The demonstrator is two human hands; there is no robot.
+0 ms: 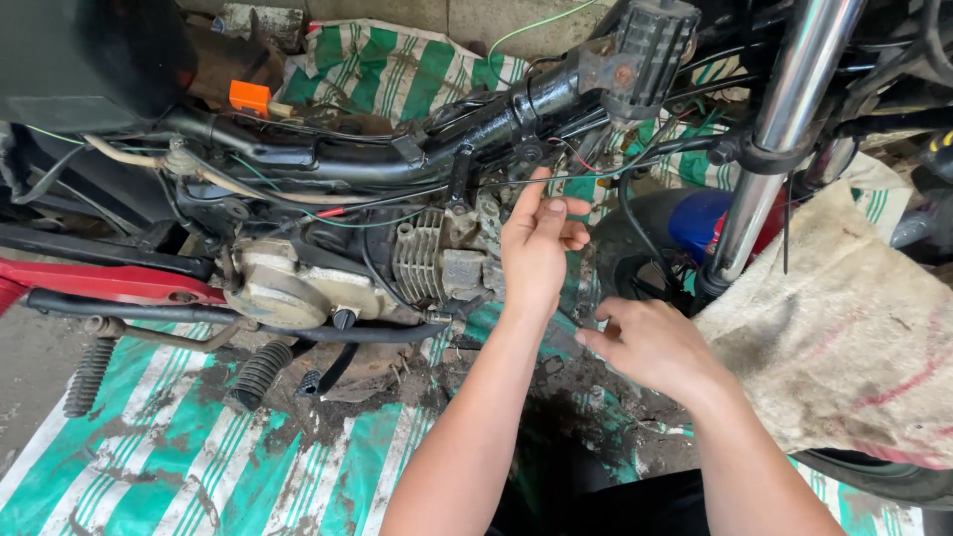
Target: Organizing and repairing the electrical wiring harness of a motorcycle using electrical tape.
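Beside the grimy engine (417,263) at mid-scene, the left hand (536,248) rests loosely curled against the cylinder, holding nothing; nearer right, the right hand (645,342) pinches a thin dark tool (571,320) over the green-striped tarp (199,467).

Ground cover: green-and-white striped tarpaulin (189,467), soiled with dark dirt and oil, spread over bare grey concrete floor (25,367). Right side: dirty off-white woven sack (854,328) with faded red marks. Top edge: grey concrete wall base (496,12). Lighting: soft, even daylight.
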